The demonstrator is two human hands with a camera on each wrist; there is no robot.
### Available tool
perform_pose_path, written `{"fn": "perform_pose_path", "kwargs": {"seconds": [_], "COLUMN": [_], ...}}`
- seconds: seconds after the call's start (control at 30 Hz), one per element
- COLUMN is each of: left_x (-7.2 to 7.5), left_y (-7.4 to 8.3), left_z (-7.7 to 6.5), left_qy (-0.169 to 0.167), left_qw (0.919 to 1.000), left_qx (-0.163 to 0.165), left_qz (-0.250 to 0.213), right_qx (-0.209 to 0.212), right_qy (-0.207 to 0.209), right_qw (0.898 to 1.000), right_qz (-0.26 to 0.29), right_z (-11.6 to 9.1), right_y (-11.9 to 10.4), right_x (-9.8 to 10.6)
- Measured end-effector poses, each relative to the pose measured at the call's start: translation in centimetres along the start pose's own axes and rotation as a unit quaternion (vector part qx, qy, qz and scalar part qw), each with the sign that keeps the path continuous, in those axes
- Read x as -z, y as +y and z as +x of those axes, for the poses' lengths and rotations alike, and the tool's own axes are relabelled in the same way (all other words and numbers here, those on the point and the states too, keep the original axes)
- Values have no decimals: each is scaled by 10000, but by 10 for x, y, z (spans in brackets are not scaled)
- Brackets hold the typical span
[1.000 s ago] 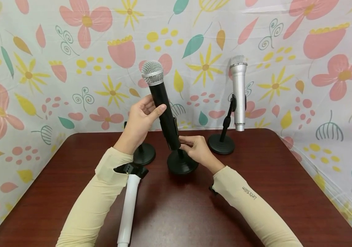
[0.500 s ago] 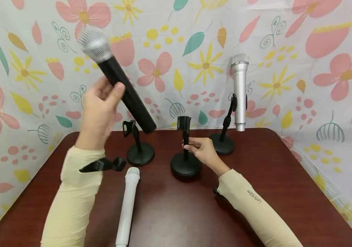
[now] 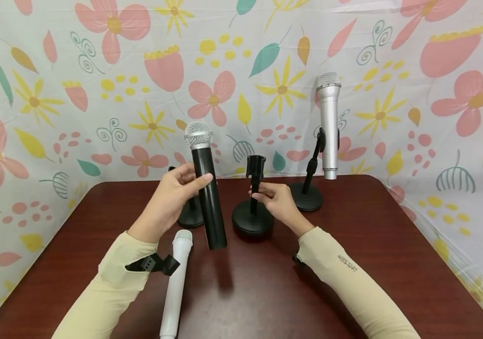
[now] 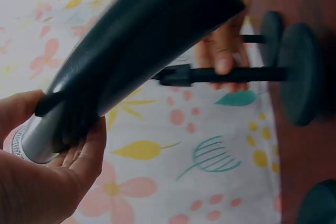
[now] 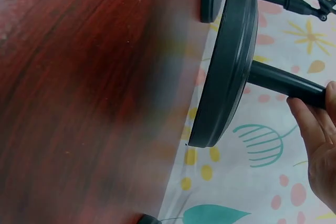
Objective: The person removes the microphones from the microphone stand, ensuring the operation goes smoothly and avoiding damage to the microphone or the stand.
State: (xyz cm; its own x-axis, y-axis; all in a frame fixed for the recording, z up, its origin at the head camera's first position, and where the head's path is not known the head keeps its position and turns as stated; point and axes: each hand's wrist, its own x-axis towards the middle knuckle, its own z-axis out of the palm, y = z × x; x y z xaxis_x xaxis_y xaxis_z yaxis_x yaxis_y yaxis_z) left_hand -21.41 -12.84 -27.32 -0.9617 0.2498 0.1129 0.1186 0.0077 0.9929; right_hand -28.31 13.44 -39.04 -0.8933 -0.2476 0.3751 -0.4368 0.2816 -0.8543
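Note:
In the head view my left hand (image 3: 169, 197) holds a black microphone (image 3: 209, 202) by its body, thumb in front. Its silver mesh head points up and the lower end hangs above the table, left of the middle microphone stand (image 3: 253, 219). That black stand has a round base and a clip (image 3: 255, 165) on top with no microphone in it. My right hand (image 3: 281, 205) pinches the stand's pole below the clip. The right wrist view shows fingertips on the pole (image 5: 283, 82). In the left wrist view the microphone (image 4: 142, 40) is apart from the stand.
A white microphone (image 3: 176, 282) lies on the table (image 3: 241, 292) below my left hand. Behind that hand is another black stand (image 3: 190, 216), partly hidden. At the back right a silver microphone (image 3: 329, 129) sits in a stand (image 3: 305, 197). A flowered cloth (image 3: 284, 47) hangs behind.
The black microphone came out of the middle stand's clip in my left hand, swung up and left, then moved back right and lower. My right hand stays on the pole.

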Motion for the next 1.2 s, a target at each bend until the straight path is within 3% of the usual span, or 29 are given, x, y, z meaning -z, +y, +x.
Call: {"fn": "perform_pose_path", "kwargs": {"seconds": [0.33, 0.67, 1.2], "left_x": [-13, -25, -42], "left_y": [-24, -52, -87], "left_z": [-5, -9, -21], "left_qy": [-111, -399, -1092], "left_qw": [9946, 9796, 9590], "left_qx": [662, 1318, 1792], "left_qz": [789, 1464, 1903], "right_qx": [-8, 174, 147], "right_qy": [-80, 12, 91], "right_qw": [9997, 9994, 9994], "right_qz": [-219, -285, -300], "right_z": [6, 15, 23], "right_y": [-13, 0, 3], "right_x": [-1, -2, -6]}}
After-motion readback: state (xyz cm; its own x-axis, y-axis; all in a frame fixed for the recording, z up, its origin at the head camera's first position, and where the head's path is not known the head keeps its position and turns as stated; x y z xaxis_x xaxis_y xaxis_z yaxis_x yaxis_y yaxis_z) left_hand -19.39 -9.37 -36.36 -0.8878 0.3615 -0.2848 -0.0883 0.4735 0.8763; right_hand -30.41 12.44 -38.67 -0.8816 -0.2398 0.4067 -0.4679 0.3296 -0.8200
